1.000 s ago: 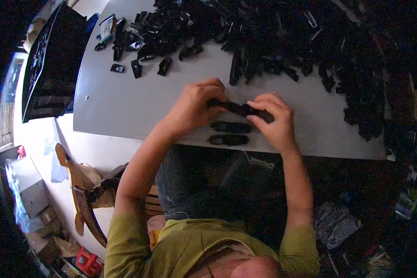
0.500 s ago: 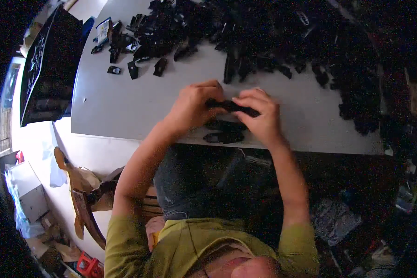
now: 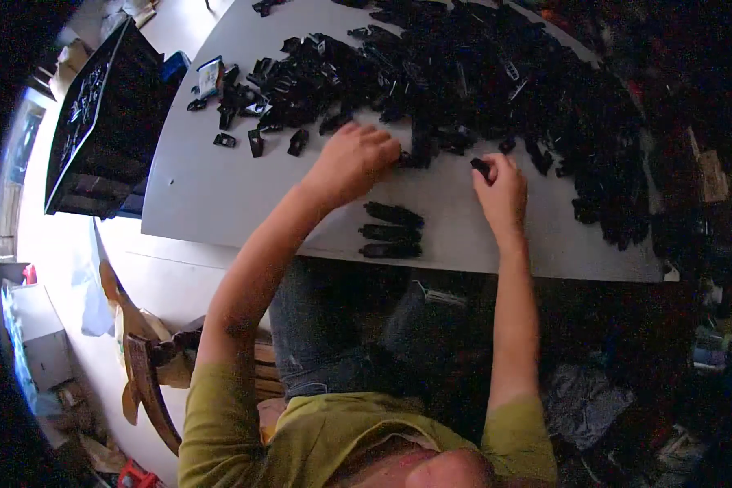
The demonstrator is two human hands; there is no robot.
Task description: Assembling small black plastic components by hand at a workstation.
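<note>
Nearest on the grey table point(image 3: 211, 195), three long black pieces point(image 3: 390, 233) lie side by side, apparently kept separate; beyond, the right hand point(image 3: 506, 191) pinches a small black part point(image 3: 481, 167); the left hand point(image 3: 356, 160) curls by the heap of black parts point(image 3: 464, 81), its grip hidden, can't tell.

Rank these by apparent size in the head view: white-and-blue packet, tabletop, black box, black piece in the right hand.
1. Tabletop
2. Black box
3. White-and-blue packet
4. Black piece, partly covered by the right hand
</note>
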